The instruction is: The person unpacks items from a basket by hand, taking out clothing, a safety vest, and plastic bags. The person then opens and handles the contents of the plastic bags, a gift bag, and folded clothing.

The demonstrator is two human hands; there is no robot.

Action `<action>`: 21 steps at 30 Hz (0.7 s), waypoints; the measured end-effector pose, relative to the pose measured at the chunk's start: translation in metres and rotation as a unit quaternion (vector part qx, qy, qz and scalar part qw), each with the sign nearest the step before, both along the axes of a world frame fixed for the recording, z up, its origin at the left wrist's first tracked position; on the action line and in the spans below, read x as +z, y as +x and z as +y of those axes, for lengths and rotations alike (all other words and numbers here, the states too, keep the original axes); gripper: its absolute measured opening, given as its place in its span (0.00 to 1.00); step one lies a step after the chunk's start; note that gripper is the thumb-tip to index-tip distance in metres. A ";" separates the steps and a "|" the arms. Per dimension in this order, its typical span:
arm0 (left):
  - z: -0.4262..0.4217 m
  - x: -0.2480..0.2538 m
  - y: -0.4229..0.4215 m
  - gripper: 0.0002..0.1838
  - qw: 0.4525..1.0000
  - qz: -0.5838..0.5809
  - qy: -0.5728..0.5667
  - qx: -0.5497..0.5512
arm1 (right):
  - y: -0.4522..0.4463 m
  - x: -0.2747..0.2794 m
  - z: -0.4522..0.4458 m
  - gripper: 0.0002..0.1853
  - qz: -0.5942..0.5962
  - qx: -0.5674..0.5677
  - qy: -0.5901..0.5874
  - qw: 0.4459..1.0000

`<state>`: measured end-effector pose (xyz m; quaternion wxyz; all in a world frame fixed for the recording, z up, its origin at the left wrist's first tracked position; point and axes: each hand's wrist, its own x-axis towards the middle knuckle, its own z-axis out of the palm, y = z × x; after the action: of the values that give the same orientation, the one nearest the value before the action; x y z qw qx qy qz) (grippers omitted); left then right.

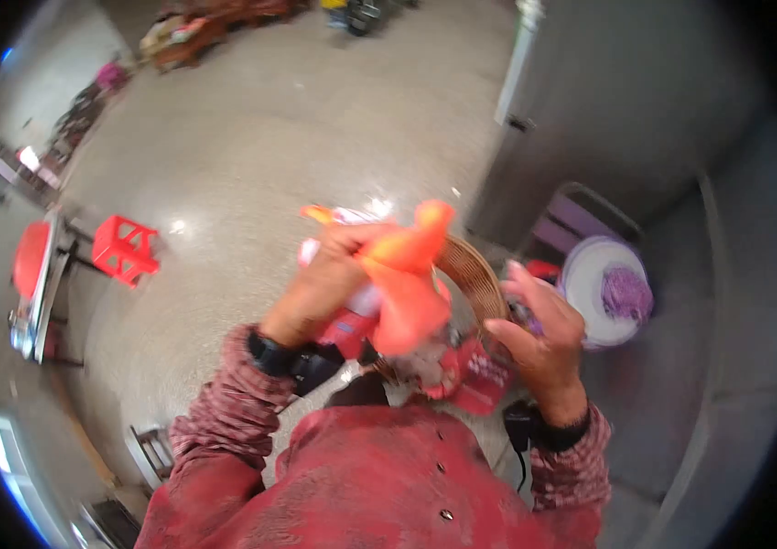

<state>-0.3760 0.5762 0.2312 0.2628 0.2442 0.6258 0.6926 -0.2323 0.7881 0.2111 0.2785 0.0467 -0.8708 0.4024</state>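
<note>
My left hand (334, 274) is closed on a bright orange cloth-like piece (411, 297), which hangs down from the fingers and is smeared by motion. Its exact kind does not show. To the right, my right hand (544, 334) is raised with thumb and fingers apart and nothing between them. Below and between the hands stands a round woven basket (475, 274), its near side hidden by the orange piece. Red and pink packages (482, 377) lie in front of my body. More pink and white material (347, 334) is partly covered by my left hand.
A white round lid or tub (581, 284) with a purple mesh bundle (626, 295) stands at the right, beside a chair (581, 220). A grey partition (626, 101) rises behind it. At the left are a red stool (125, 249) and a table (45, 284).
</note>
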 end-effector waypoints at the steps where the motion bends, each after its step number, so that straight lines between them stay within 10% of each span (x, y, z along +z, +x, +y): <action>1: -0.002 -0.007 -0.002 0.11 1.000 0.010 -0.004 -0.020 | -0.007 0.005 0.002 0.29 0.030 -0.026 0.074 0.997; 13: -0.025 0.022 -0.008 0.11 0.989 0.094 0.062 -0.097 | -0.060 0.029 -0.043 0.08 -0.145 0.120 -0.140 0.972; 21: -0.058 0.021 -0.013 0.15 0.986 0.118 -0.083 -0.084 | -0.050 0.027 -0.022 0.10 0.024 0.029 0.028 0.999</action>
<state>-0.3891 0.5181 0.2518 0.2638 0.3533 0.6850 0.5799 -0.2823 0.7662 0.2381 0.2858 0.0890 -0.8732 0.3847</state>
